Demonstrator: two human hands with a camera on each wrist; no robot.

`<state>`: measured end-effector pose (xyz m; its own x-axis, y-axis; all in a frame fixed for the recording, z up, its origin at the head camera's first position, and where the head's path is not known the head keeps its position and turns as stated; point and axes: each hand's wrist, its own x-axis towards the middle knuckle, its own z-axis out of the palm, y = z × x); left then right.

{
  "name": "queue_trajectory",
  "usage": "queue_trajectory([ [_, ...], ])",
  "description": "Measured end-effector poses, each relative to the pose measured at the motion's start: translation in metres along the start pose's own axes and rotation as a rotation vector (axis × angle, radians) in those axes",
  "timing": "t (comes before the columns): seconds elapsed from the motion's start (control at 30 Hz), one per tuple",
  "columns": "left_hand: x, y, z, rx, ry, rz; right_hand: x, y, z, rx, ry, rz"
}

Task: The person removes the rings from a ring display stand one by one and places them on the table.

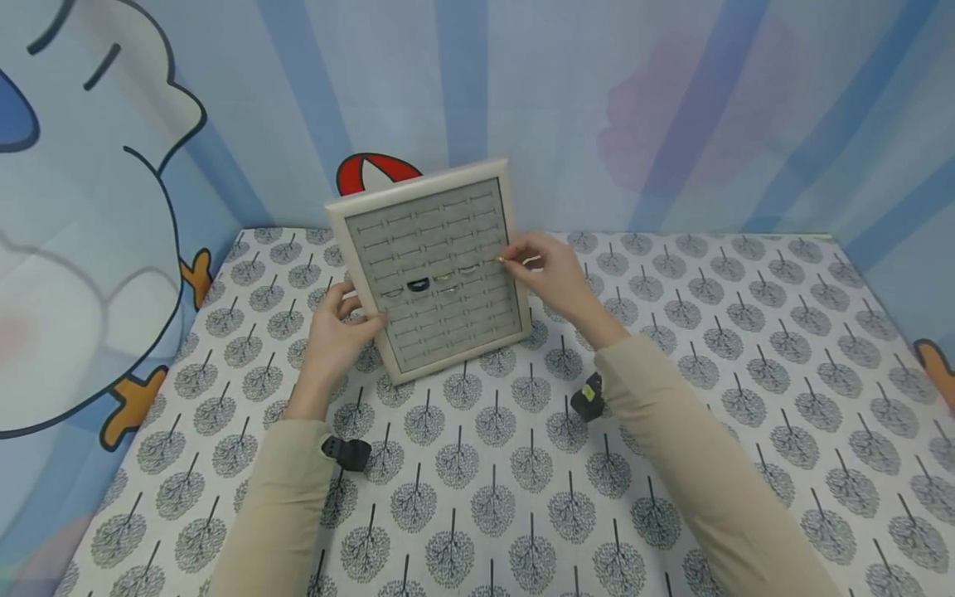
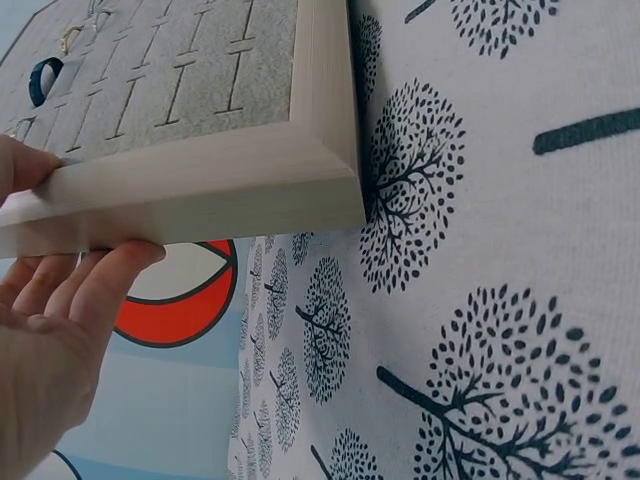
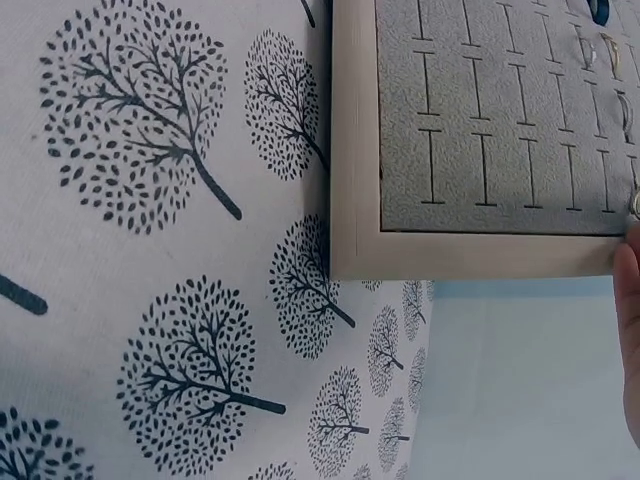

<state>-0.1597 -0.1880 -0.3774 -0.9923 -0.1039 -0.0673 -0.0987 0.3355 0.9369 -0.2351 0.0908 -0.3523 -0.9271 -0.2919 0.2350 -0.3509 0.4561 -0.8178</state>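
A person's right hand, thumb and forefinger brought together, pinches a small gold ring at the right end of a row of slots; whether the ring is seated there cannot be told. The left hand grips the left side of a wood-framed ring display tray, thumb over the front and fingers curled behind, a hold that appears meant to steady it for the finer work opposite. The tray is tipped up on the far middle of the table, leaning back and slightly askew, apparently so its face meets the wearer's view; contact between its lower edge and the cloth is unclear.

Inside the frame, a grey slotted insert holds five more rings: from left to right along one row, a silver ring, a dark blue band, a gold-toned ring and another silver ring, with one silver piece just below. Beyond the tree-print tablecloth hangs a blue-striped cartoon backdrop.
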Motion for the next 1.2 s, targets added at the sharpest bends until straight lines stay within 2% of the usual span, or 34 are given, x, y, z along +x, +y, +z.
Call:
queue_trajectory([
  [0.23, -0.002, 0.0, -0.002, -0.009, 0.003, -0.012, -0.003, 0.01, -0.01, 0.059, 0.034, 0.143],
  [0.47, -0.002, -0.002, -0.004, -0.026, -0.009, -0.033, -0.009, 0.023, -0.03, 0.157, 0.087, 0.257],
  [0.6, -0.003, -0.004, -0.002, -0.051, -0.017, -0.047, -0.013, 0.034, -0.045, 0.167, 0.11, 0.329],
  [0.73, -0.004, -0.004, -0.001, -0.07, -0.026, -0.045, -0.023, 0.047, -0.062, 0.146, 0.111, 0.379],
  [0.97, -0.004, -0.003, -0.001, -0.076, -0.025, -0.023, -0.045, 0.069, -0.093, 0.041, 0.088, 0.487],
  [1.2, -0.003, -0.004, -0.001, -0.069, -0.026, -0.027, -0.062, 0.091, -0.11, -0.031, 0.059, 0.573],
])
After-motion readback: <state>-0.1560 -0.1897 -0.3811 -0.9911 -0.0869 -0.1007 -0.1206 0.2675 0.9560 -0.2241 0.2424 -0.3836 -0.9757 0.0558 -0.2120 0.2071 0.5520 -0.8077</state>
